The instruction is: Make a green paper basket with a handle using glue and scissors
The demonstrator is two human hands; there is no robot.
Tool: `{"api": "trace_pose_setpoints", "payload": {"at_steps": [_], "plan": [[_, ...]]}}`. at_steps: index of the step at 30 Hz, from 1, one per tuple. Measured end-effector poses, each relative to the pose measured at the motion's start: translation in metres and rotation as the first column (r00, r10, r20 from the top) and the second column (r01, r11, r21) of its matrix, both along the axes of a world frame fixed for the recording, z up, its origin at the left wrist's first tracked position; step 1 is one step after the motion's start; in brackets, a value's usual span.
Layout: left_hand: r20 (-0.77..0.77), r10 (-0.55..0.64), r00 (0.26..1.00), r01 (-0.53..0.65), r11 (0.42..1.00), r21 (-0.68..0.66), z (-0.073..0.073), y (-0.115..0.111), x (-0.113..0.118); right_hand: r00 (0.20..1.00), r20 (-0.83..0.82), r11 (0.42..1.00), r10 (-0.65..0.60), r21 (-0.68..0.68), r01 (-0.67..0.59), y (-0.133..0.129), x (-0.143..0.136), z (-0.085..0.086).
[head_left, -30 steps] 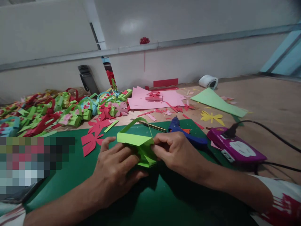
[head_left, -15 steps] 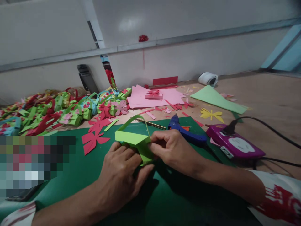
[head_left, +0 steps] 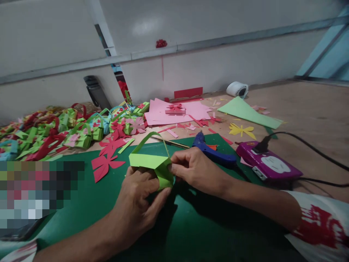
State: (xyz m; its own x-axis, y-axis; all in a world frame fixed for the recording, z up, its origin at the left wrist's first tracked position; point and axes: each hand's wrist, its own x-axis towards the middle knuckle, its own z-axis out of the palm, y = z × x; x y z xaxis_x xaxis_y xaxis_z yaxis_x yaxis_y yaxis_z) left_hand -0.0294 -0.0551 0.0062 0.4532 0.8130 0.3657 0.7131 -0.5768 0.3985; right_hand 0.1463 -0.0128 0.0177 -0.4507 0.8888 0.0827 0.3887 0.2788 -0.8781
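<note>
A small light-green paper basket (head_left: 148,160) with a thin arched handle is held over the green mat (head_left: 196,225). My left hand (head_left: 139,200) is closed round its lower front, with the thumb under the bottom edge and some fingertips hidden by the paper. At the basket's right side, my right hand (head_left: 191,165) pinches the paper edge near the foot of the handle. Just behind my right hand lies a blue glue gun (head_left: 215,153). Red paper flower cutouts (head_left: 106,163) rest on the mat to the left.
A purple power strip (head_left: 268,162) with black cords is at the right. Paper baskets (head_left: 81,136) are heaped at the left, near a dark bottle (head_left: 96,92). Pink sheets (head_left: 155,114), a green sheet (head_left: 247,112) and a yellow cutout (head_left: 242,130) lie farther back.
The view has shifted slightly, so most things appear a little farther left. The basket's lower right side looks more rounded between my hands. Both hands keep their hold.
</note>
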Motion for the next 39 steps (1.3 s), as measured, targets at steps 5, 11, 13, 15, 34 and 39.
{"api": "trace_pose_setpoints", "payload": {"at_steps": [5,11,13,15,34,39], "plan": [[0.012,0.007,1.0,-0.007,1.0,0.003,0.0,0.0,-0.001,0.993,0.061,0.994,0.103,-0.038,-0.1,0.0,0.004,-0.003],[0.063,0.07,0.996,-0.073,0.996,0.051,-0.002,-0.001,-0.002,0.987,0.102,0.992,0.126,0.018,-0.128,-0.002,0.003,-0.003],[0.079,0.083,0.993,-0.09,0.991,0.098,-0.004,-0.002,-0.001,0.985,0.127,0.988,0.115,0.091,-0.127,-0.004,0.002,-0.002],[0.09,0.089,0.992,-0.101,0.985,0.14,-0.005,-0.002,-0.001,0.983,0.151,0.979,0.101,0.161,-0.125,-0.007,0.002,-0.001],[0.079,0.028,0.996,-0.038,0.99,0.133,-0.01,-0.004,-0.002,0.983,0.095,0.929,0.157,0.325,-0.18,-0.009,-0.001,-0.007],[0.076,0.013,0.997,-0.025,0.988,0.154,-0.011,-0.005,-0.004,0.987,0.072,0.943,0.146,0.292,-0.16,-0.009,-0.001,-0.006]]}}
